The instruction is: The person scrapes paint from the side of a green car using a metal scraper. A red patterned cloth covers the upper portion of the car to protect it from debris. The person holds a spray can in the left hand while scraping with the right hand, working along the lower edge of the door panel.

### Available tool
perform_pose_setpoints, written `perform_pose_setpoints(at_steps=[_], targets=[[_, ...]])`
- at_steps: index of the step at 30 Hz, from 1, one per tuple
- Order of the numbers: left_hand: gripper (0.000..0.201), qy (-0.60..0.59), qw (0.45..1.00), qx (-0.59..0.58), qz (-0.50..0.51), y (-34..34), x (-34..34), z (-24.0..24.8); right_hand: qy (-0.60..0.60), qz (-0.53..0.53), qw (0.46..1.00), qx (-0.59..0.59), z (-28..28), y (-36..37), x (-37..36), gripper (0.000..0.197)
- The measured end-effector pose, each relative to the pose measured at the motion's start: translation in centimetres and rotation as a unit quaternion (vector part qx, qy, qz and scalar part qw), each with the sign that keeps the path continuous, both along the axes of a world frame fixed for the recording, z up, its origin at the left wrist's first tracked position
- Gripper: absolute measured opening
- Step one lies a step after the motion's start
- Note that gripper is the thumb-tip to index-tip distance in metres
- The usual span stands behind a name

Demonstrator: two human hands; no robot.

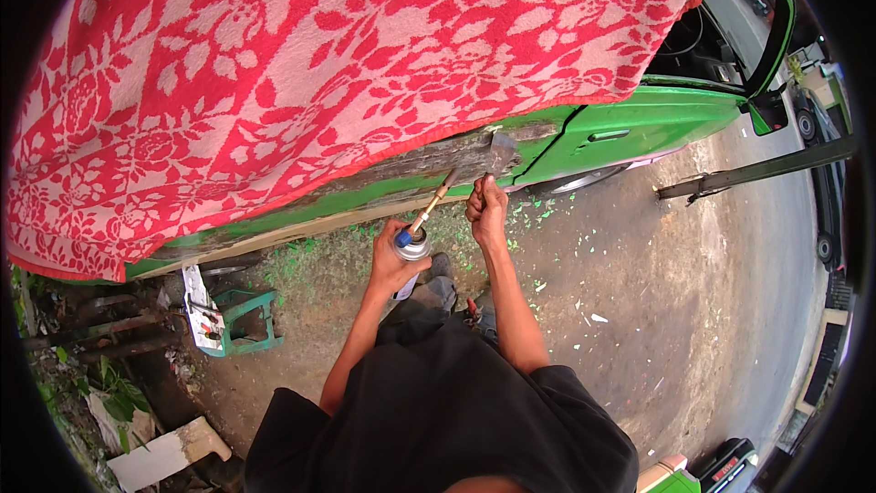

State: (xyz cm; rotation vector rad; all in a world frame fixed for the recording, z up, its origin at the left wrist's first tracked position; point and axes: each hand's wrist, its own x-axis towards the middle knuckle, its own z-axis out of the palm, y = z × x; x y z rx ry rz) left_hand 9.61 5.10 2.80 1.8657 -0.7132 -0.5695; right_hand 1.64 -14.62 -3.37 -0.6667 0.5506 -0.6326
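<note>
My left hand point(391, 263) is wrapped round the canister of a gas torch point(425, 215), which has a blue knob and a brass tube. The torch's nozzle points up toward the side of a green vehicle point(630, 131), and I cannot make out a flame. Closed on a scraper point(501, 153), my right hand point(489, 207) keeps its flat blade at a bare, grey-brown patch point(447, 157) where the green paint is gone. Whether the blade touches the metal is hard to tell. A red and pink floral blanket point(365, 64) drapes over the vehicle just above the patch.
Green paint flakes point(301, 278) litter the ground below the vehicle. At left stand a green plastic stool point(265, 344) and a white sheet point(199, 310) with small items on it. A dark slanted post point(776, 171) is at right, beyond it a parked dark car point(826, 228).
</note>
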Motion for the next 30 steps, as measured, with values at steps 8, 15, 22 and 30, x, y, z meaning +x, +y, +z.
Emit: perform_pose_setpoints(at_steps=[8,15,22,30], targets=[[0.058,0.082,0.996,-0.009,0.033,1.3,-0.6,-1.1,0.045,0.030,0.998,-0.025,-0.6,-0.7,-2.0,0.039],[0.060,0.044,0.998,-0.029,0.026,1.2,-0.4,-1.6,-0.011,0.045,0.998,0.042,-0.9,-0.5,0.3,0.041],[0.057,0.037,0.997,-0.020,0.060,1.7,-0.4,-0.7,-0.055,0.018,0.998,0.040,-0.9,-0.1,1.7,0.041],[0.057,-0.005,0.998,0.009,0.061,2.6,-0.9,-1.1,0.044,-0.020,0.999,0.009,-0.3,-1.2,-2.8,0.041]])
